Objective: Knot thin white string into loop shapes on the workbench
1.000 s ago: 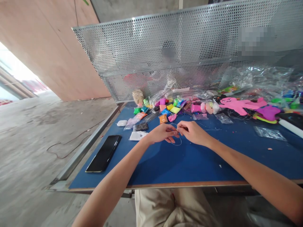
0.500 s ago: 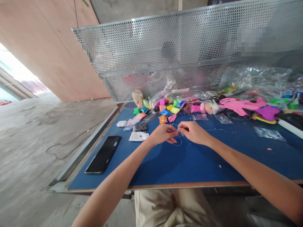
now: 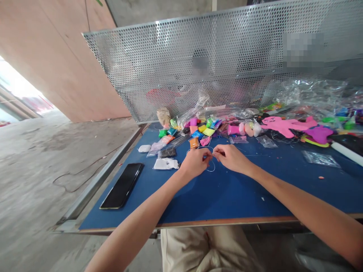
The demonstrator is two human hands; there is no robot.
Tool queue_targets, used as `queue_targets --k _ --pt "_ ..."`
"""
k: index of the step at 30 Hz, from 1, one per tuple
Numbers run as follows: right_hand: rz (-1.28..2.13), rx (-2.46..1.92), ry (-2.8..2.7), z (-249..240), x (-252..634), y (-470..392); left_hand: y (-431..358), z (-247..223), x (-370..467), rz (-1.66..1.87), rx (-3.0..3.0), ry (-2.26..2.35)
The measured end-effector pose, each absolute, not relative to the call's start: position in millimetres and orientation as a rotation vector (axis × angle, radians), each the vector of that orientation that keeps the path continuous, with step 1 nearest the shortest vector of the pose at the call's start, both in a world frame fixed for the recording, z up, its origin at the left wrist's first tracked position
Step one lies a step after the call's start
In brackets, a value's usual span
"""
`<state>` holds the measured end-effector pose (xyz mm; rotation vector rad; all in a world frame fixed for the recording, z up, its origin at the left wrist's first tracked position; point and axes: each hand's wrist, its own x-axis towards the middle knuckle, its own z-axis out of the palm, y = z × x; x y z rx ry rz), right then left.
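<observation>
Above the blue tabletop (image 3: 198, 204), my two hands meet fingertip to fingertip. My left hand (image 3: 195, 162) is closed, its fingers curled around a thin, pale wire (image 3: 214, 166) that bends in loose loops below and behind the fingers. My right hand (image 3: 231, 158) pinches at the same wire close to the left fingertips; the exact point of its grip is hidden. A faint straight length runs to the right past my right hand. Just behind the hands lie an orange packet (image 3: 194, 142) and a pink packet (image 3: 205, 141) of what looks like clay.
A black phone (image 3: 121, 186) and a white case (image 3: 144, 148) lie on the left. Colourful packets, plastic bags (image 3: 312, 92) and a pink figure-shaped cutout (image 3: 286, 125) crowd the back. Behind them stands a perforated metal panel (image 3: 170, 56), with blurred shapes beyond.
My left fingers have curled in more, and the wire loops around them have shifted, one now spreading behind the left hand. My right hand stays nearly in place. The view has shifted slightly.
</observation>
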<state>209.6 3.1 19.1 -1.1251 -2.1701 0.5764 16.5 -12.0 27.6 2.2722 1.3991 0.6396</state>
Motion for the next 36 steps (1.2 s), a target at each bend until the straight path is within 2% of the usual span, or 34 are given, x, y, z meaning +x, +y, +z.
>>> queue_targets --k 6,27,36 --pt "0.418 -1.112 -2.180 16.6 208.6 3.4 -16.6 32.7 20.9 0.582 2.553 1.621" --pt "0.618 -1.048 -2.141 8.7 208.8 10.3 -10.8 36.4 11.5 0.554 2.414 1.713" --pt "0.487 -1.082 -2.170 11.2 205.1 5.8 -11.6 30.6 16.7 0.528 2.526 1.770"
